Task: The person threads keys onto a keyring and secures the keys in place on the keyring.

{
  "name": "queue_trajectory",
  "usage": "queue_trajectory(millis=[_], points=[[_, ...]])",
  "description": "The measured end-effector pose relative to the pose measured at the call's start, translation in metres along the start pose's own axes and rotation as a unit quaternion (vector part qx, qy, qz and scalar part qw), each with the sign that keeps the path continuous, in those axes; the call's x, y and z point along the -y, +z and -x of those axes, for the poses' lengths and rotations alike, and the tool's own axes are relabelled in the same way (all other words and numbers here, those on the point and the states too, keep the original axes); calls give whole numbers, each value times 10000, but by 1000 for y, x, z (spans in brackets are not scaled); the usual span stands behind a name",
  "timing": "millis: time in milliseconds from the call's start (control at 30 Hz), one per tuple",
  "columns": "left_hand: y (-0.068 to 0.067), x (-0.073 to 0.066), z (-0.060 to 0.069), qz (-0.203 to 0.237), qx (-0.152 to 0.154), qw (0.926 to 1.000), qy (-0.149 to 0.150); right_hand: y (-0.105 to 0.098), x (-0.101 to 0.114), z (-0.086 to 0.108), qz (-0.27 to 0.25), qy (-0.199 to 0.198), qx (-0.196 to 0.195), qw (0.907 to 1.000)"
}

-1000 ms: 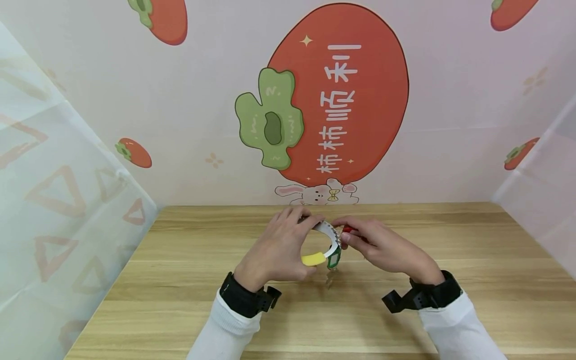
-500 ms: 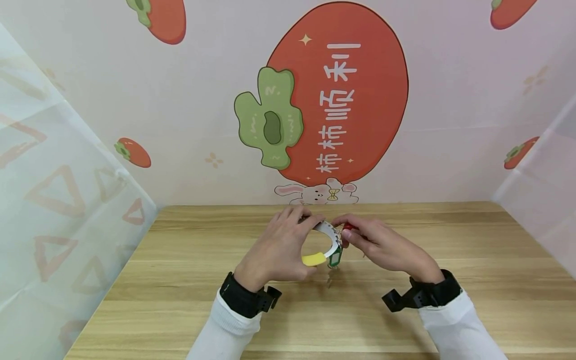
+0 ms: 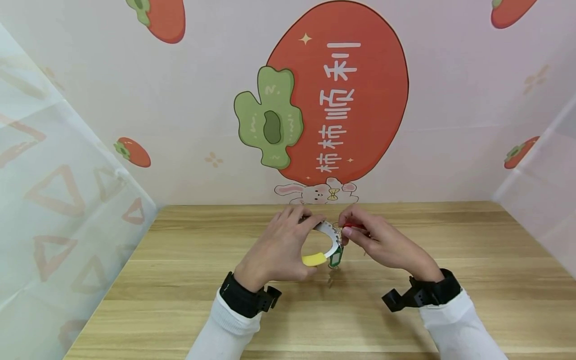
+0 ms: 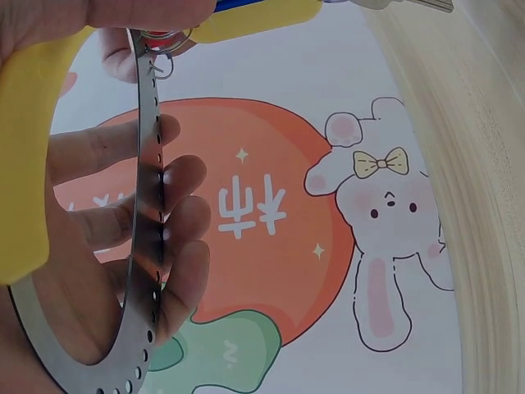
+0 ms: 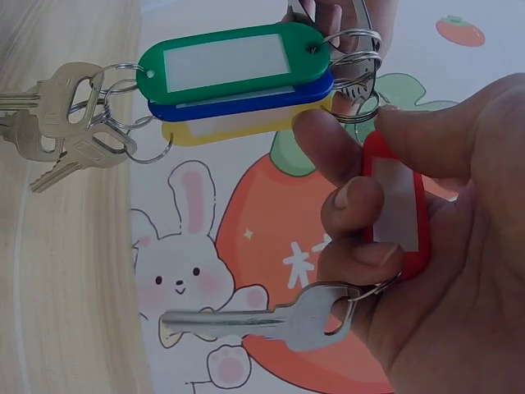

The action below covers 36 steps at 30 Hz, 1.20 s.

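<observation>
My left hand (image 3: 281, 245) grips a flat metal ring (image 4: 148, 205) with a row of small holes along its edge and a yellow handle (image 3: 313, 259). From the ring's right side, green (image 5: 234, 61), blue (image 5: 238, 105) and yellow (image 5: 197, 131) key tags hang on small split rings. Brass-toned keys (image 5: 70, 98) dangle from their other ends. My right hand (image 3: 382, 245) holds a red key tag (image 5: 395, 205) between curled fingers and palm, its silver key (image 5: 312, 316) hanging free. Thumb and forefinger are at a split ring (image 5: 369, 108) beside the metal ring; whether it is threaded, I cannot tell.
A wooden table (image 3: 189, 300) lies under both hands. Behind it stands a white backdrop (image 3: 193, 115) printed with persimmons and a rabbit. Cloth side panels (image 3: 58, 210) border the table left and right. Each wrist wears a black camera strap (image 3: 243, 297).
My right hand has lifted and shifted slightly; more of the red tag shows between its fingers. The green tag has swung slightly right. My left hand keeps its hold on the metal ring.
</observation>
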<state>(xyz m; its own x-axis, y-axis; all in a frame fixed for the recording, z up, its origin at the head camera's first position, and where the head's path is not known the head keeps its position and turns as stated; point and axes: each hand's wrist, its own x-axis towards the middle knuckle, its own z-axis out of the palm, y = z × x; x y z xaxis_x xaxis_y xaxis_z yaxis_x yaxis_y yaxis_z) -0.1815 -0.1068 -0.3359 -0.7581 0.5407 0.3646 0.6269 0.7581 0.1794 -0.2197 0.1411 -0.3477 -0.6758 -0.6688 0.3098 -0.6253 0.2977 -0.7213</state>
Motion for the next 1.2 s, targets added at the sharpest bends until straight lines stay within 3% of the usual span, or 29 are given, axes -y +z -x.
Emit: queue_trajectory(millis=[1200], points=[[0,-1,0,9,50,10000,26,2,1,1,469,-16,180,9987]])
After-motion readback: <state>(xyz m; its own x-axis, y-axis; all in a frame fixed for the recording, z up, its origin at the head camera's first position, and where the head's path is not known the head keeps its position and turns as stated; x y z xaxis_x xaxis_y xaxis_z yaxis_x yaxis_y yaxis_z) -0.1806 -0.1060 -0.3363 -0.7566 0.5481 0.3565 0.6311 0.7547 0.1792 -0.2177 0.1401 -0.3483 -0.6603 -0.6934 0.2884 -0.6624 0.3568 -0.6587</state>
